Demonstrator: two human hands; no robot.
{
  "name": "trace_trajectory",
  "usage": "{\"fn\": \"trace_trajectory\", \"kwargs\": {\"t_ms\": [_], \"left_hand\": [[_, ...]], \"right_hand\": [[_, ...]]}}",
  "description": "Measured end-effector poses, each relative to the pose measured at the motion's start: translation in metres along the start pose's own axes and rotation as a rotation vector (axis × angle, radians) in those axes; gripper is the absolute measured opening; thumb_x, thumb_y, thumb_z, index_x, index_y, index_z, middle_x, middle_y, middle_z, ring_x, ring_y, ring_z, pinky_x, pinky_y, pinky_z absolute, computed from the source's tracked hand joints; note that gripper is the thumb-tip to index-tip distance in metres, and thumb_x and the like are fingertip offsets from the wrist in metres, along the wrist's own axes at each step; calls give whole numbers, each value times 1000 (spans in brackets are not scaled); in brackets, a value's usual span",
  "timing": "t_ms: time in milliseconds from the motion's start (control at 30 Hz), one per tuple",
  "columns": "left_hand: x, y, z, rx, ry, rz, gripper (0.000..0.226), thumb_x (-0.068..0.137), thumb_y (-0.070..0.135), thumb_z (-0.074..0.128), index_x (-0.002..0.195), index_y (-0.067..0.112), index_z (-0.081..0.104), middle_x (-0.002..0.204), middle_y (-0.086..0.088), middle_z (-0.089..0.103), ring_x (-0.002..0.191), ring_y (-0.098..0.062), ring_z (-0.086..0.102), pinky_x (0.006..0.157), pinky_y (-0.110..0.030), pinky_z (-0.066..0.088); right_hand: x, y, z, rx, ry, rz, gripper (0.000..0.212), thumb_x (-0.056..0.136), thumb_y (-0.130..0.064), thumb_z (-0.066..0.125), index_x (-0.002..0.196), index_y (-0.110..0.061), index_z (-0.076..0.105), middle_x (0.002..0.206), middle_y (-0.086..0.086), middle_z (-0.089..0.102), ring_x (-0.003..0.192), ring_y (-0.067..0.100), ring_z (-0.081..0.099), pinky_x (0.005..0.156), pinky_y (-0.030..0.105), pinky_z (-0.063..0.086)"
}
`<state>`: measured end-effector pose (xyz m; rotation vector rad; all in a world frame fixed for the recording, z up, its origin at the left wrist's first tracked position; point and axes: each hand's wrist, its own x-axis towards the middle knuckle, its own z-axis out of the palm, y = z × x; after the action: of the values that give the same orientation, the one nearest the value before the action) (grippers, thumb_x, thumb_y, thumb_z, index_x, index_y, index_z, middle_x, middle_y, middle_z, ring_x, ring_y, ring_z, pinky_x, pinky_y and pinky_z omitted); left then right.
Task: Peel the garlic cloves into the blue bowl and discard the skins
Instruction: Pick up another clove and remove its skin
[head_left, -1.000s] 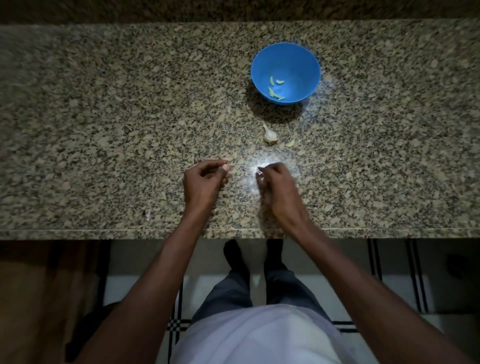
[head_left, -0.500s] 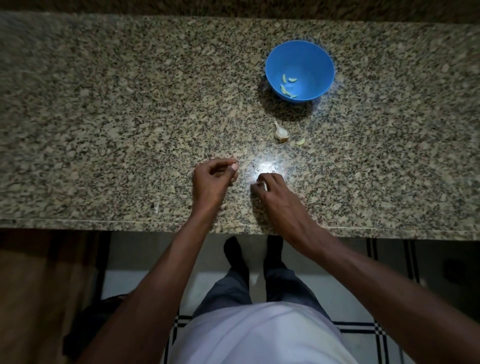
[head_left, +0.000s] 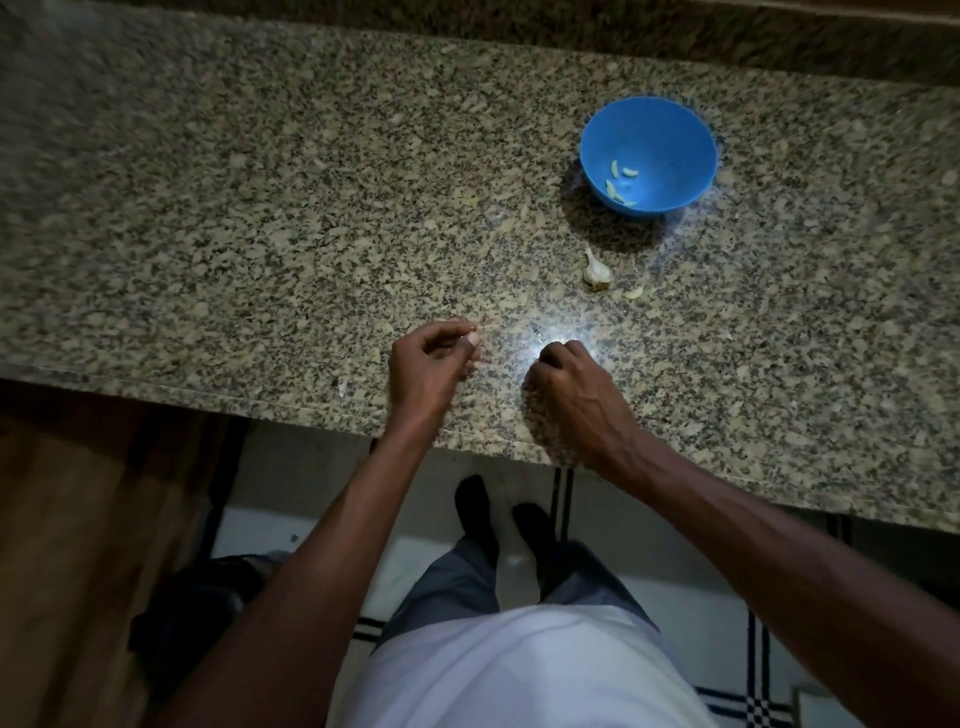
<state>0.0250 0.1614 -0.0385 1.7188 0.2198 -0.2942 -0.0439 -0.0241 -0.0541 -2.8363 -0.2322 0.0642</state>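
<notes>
Blue round plastic bowl (head_left: 675, 132) holding peeled pale cloves (head_left: 620, 183) sits toward our speckled granite counter's (head_left: 260, 208) far edge; near its front edge, our left hand (head_left: 428, 371) and right hand (head_left: 569, 384) curl, contents unclear.

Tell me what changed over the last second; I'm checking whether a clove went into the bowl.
None went in. The hands drew slightly apart: left hand keeps pinching something small, right hand stays curled, its contents hidden. Blue bowl, its peeled cloves, garlic head and loose clove lie as before.
</notes>
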Motion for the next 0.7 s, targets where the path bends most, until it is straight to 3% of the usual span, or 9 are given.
{"fn": "trace_trajectory", "kwargs": {"t_ms": [133,233,300,433,567,700], "left_hand": [[-20,-5,-17,-94,149,-57,12,91,4,77,103,3,78,99,-4,79,87,-19,78,75,-33,64],[-34,-13,-37,-225,245,-116,13,90,4,77,103,3,78,101,-10,79,87,-22,78,73,-30,62],[-50,-17,-58,-336,340,-141,11,90,4,77,101,4,77,97,-15,78,82,-19,77,72,-26,59],[-98,-30,-111,-489,502,-162,11,91,0,74,102,3,75,92,-11,79,84,-18,77,77,-23,59],[-153,-52,-176,-561,721,-182,15,90,2,76,105,3,75,93,-11,79,87,-21,78,78,-22,59],[-208,-78,-244,-638,931,-187,22,90,0,75,111,-3,72,96,-14,77,81,-17,78,75,-18,58]], "right_hand": [[14,-2,-21,631,101,350,16,91,2,72,101,-7,81,102,9,78,87,16,73,77,34,64],[36,-22,-34,1218,-51,551,18,93,-4,74,111,0,77,110,10,78,91,11,75,77,21,60],[52,-54,-35,1470,-153,584,21,94,0,72,114,6,74,111,14,77,92,15,75,82,22,61],[68,-138,-17,1614,-378,503,14,96,2,70,109,3,74,98,13,77,93,19,74,98,30,59],[63,-228,14,1600,-607,408,14,94,1,71,107,-1,75,92,10,77,86,15,75,88,27,60],[44,-324,52,1546,-811,324,13,92,0,74,101,-8,79,101,11,77,103,22,74,94,29,57]]}}
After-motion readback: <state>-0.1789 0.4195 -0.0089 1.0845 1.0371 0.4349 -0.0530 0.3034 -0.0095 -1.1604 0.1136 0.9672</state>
